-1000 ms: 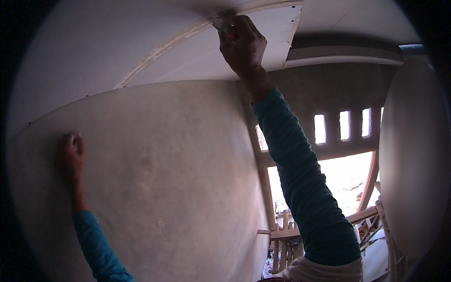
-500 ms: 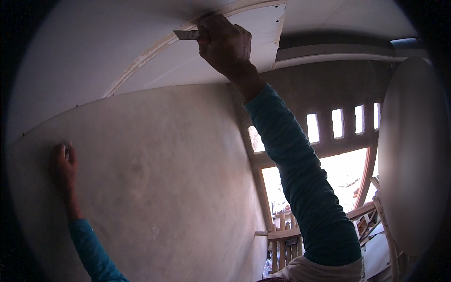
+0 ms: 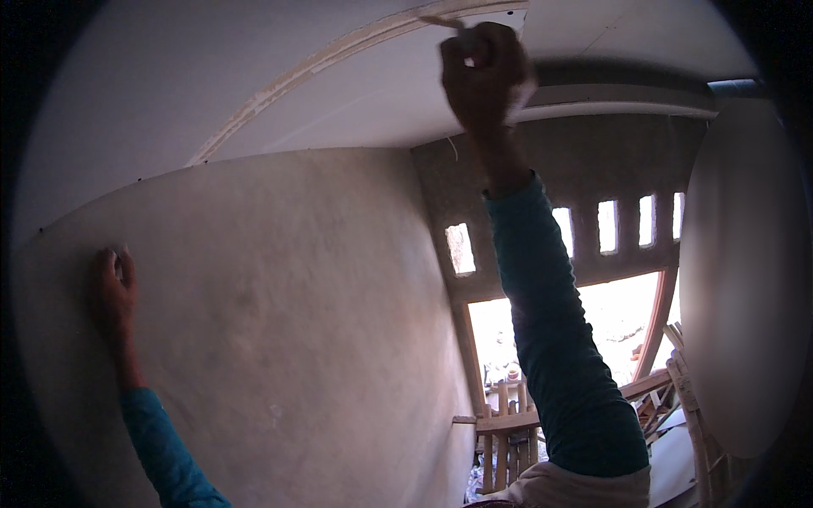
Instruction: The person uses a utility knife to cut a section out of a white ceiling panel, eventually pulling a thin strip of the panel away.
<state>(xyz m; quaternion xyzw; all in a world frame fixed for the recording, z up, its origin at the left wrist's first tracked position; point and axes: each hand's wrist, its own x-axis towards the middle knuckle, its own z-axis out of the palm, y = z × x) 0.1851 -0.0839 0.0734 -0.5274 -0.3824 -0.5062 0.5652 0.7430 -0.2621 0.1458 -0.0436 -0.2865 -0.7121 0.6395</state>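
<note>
"Rightward along the seam (image 3: 339, 47): that is how the right grip (image 3: 487, 80) and its scraper (image 3: 441, 22) have shifted since half a second ago. The left grip (image 3: 113, 289) is in nearly the same place."

"Is the right grip closed?"

"Yes, clenched around the scraper's handle, raised overhead, with the thin blade pointing left. The blade overlaps the seam, an off-white strip that looks curved across the pale ceiling (image 3: 212, 76). Whether it touches, I cannot tell."

"And the left grip?"

"Raised too, well apart from the right, fingers bent, at the grey side wall (image 3: 279, 296). Whether it holds something small, I cannot tell."

"Which step would you call this?"

"My judgement: working filler along the seam, perhaps between strokes, near the seam's right end. Its surface looks uneven, so I would guess the smoothing is unfinished."

"What does the next move call for?"

"Probably the blade laid at a low angle on the seam, then drawn along it with steady, even pressure."

"Anything farther out?"

"Below the right grip, a teal sleeve (image 3: 559, 339); behind that, a bright window (image 3: 618, 317) under narrow slots (image 3: 607, 224) in the dark end wall (image 3: 440, 195)."
</note>
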